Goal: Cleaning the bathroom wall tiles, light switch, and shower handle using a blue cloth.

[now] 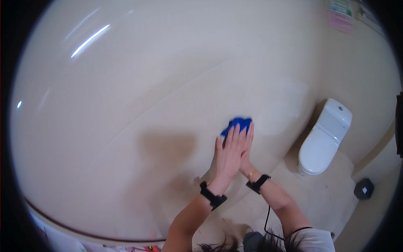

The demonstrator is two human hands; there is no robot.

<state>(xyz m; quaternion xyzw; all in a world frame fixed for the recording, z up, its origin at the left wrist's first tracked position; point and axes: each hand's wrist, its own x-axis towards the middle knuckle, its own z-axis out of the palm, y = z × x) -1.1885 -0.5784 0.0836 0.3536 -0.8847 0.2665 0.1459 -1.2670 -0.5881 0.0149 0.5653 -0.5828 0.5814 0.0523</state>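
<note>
Against the smooth pale wall (176, 63) lies a crumpled blue cloth (240, 121), spread beneath my hands. My left hand (230, 156) rests flat over it, fingers stretched out and the thumb apart. My right hand (248, 148) is beside and partly behind the left one, its visible fingers straight along the cloth's right side. The hands overlap, so part of the right palm and the lower part of the cloth are hidden. Each wrist wears a black strap, and a yellow band circles the right wrist.
A white toilet (321, 145) stands to the right on the tiled floor (310, 197). Near the right wall sits a dark bin-like object (364, 189). Green and pink paper notices (341, 17) hang at the upper right. A black cable (267, 220) runs beside my right arm.
</note>
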